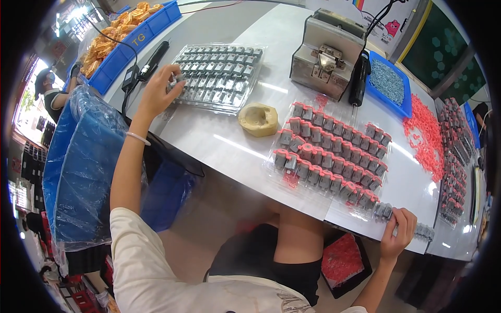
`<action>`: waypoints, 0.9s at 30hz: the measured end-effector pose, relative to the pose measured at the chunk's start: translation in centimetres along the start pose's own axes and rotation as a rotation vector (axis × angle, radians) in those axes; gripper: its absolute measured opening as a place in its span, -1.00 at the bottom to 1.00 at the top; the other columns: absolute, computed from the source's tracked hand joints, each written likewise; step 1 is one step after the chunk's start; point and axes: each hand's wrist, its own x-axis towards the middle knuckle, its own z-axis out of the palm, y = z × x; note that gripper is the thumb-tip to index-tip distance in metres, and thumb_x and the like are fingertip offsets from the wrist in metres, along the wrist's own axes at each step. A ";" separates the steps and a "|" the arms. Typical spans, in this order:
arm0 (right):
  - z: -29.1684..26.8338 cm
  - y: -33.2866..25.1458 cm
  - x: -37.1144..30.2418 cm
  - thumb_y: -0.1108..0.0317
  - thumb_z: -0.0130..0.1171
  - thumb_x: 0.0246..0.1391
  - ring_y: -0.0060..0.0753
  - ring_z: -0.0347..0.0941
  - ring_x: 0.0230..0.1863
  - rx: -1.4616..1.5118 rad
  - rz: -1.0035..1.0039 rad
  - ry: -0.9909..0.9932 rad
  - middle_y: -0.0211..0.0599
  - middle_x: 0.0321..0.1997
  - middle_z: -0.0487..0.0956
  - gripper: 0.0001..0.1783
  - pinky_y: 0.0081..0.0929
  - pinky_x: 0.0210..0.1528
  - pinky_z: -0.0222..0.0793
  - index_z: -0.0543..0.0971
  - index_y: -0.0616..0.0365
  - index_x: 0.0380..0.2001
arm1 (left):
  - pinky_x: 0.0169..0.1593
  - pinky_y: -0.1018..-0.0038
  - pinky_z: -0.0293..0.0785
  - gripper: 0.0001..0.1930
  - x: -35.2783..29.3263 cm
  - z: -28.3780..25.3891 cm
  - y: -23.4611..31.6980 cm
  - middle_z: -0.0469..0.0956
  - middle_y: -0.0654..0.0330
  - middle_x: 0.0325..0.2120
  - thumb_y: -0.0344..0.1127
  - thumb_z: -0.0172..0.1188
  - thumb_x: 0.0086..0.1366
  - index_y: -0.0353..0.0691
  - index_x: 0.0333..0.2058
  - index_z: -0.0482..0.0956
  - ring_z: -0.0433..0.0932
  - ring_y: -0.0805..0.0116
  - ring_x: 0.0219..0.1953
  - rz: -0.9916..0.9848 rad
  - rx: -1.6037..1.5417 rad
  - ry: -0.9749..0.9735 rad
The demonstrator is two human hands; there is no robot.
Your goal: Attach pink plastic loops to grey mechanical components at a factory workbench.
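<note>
My left hand (160, 89) is at the left side of a clear plastic tray (222, 108) that holds rows of small silver-and-dark parts (211, 68). Its thumb and fingers are closed in a pinch, and what lies between them is too small to make out. At the right front edge of the table, my right hand (400, 232) curls its fingers over a line of small grey parts (383, 210), gripping among them. Left of that hand, a second clear tray (276, 166) carries rows of grey parts with red caps (326, 141).
A yellowish hollowed block (258, 119) sits between the trays. Behind stands a metal fixture machine (326, 57), beside a black electric screwdriver (359, 78), a blue tray of small blue-grey pieces (386, 81) and loose red pieces (424, 135). Another screwdriver (155, 60) lies left; a plastic-lined blue bin (86, 172) stands there.
</note>
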 end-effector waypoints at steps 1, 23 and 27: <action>0.0 0.0 0.0 0.69 0.06 -0.10 -0.12 0.39 -0.26 0.001 0.006 0.002 -0.13 -0.31 0.48 -0.80 -0.31 -0.16 0.31 0.52 0.33 -0.34 | -0.14 0.34 0.37 -0.72 -0.2 0.1 -0.2 0.47 0.13 -0.27 -0.25 0.13 0.20 -0.21 -0.15 0.40 0.47 0.12 -0.21 -0.105 -0.026 -0.013; 0.1 0.0 0.0 0.69 0.05 -0.11 -0.12 0.40 -0.26 -0.008 0.015 -0.008 -0.13 -0.31 0.48 -0.79 -0.31 -0.17 0.31 0.53 0.33 -0.34 | -0.20 0.29 0.38 -0.75 0.7 -0.4 -1.4 0.45 0.09 -0.39 -0.17 0.10 0.22 -0.27 -0.34 0.45 0.45 0.09 -0.30 0.173 0.283 -0.085; 0.0 -0.1 0.0 0.69 0.06 -0.11 -0.12 0.40 -0.26 -0.003 0.025 -0.010 -0.13 -0.31 0.48 -0.79 -0.32 -0.17 0.31 0.53 0.32 -0.34 | -0.26 0.28 0.39 -0.79 0.4 -0.1 -1.7 0.45 0.10 -0.44 -0.23 0.13 0.19 -0.28 -0.35 0.46 0.45 0.10 -0.34 0.202 0.353 -0.032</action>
